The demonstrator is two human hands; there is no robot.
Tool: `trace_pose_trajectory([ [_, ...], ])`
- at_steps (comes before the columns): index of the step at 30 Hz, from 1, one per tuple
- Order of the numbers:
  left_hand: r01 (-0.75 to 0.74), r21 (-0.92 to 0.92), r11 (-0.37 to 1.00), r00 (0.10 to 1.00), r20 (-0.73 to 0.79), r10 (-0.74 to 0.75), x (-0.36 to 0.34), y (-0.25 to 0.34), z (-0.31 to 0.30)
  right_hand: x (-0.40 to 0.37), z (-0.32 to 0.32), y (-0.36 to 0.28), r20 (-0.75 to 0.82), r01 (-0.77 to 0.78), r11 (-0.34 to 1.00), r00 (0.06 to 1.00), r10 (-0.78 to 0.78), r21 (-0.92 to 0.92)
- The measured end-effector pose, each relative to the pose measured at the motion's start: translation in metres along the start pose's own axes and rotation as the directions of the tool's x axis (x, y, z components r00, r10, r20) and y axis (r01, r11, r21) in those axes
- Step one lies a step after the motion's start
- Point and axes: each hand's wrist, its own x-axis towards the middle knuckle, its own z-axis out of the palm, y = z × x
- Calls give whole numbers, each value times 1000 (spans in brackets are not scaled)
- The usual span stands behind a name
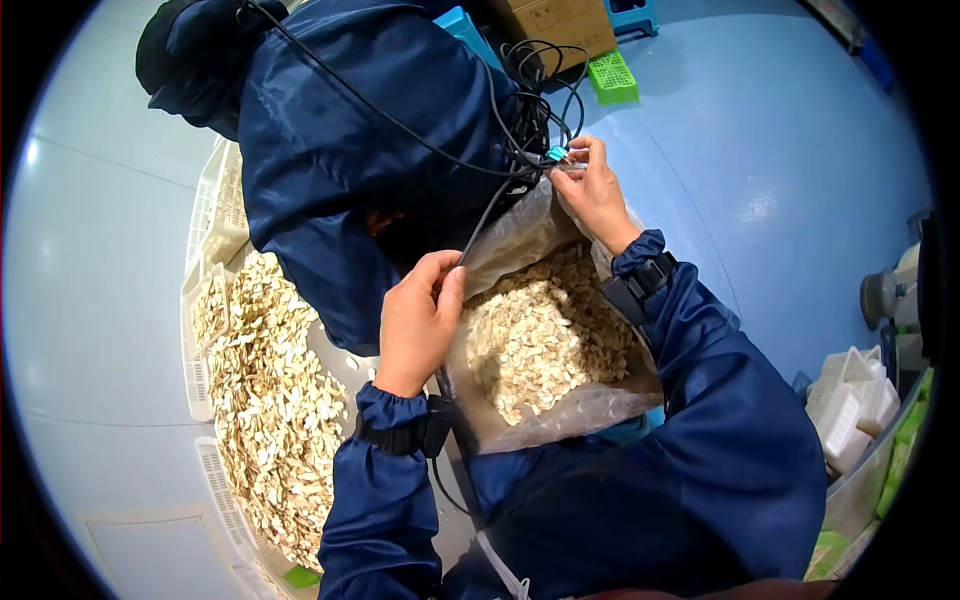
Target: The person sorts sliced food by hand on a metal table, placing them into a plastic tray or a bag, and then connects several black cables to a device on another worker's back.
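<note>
My left hand is closed, thumb and forefinger pinching a black cable beside the rim of a clear plastic bag. The bag gapes open and holds many pale, flat dried pieces. At the bag's far side my right hand is also closed, its fingertips pinched together next to a small teal piece on the cable bundle. What exactly those fingers grip is too small to make out. A tangled coil of black cable lies just beyond them.
A co-worker in dark blue clothing leans in close at the upper left. More pale pieces are heaped on the table at left, bordered by white plastic baskets. A cardboard box and a green basket stand on the blue floor.
</note>
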Motion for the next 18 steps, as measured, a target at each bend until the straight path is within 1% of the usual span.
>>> trace_pose_trajectory([
  [3, 36, 21, 999, 999, 24, -36, 1, -2, -5, 4, -1, 8, 32, 75, 997, 997, -75, 12],
  [4, 46, 31, 998, 998, 34, -47, 1, -3, -7, 4, 0, 8, 47, 77, 997, 996, -78, 14],
  [7, -120, 187, 975, 990, -46, 131, 9, -4, -5, 2, 3, 6, 76, 91, 996, 993, -92, 8],
  [9, -199, 258, 945, 966, -108, 233, 17, 7, 1, -1, 4, 2, 86, 114, 993, 990, -112, -13],
  [10, -235, 295, 926, 949, -135, 284, 22, 12, 5, -2, 5, 1, 86, 149, 988, 985, -146, -31],
  [13, -240, 328, 914, 945, -137, 297, 39, 11, 21, -5, 7, 0, 80, 239, 966, 969, -232, -93],
  [14, -234, 344, 909, 938, -168, 305, 44, 5, 26, -4, 7, 0, 71, 260, 958, 965, -253, -119],
  [15, -222, 352, 909, 945, -151, 289, 44, 4, 25, -2, 5, -1, 61, 280, 949, 960, -274, -145],
  [17, -198, 369, 908, 960, -114, 255, 43, 2, 22, 0, -1, -3, 58, 393, 902, 919, -389, -181],
  [18, -184, 375, 909, 960, -129, 247, 41, 2, 21, 1, -4, -6, 58, 446, 873, 894, -443, -196],
])
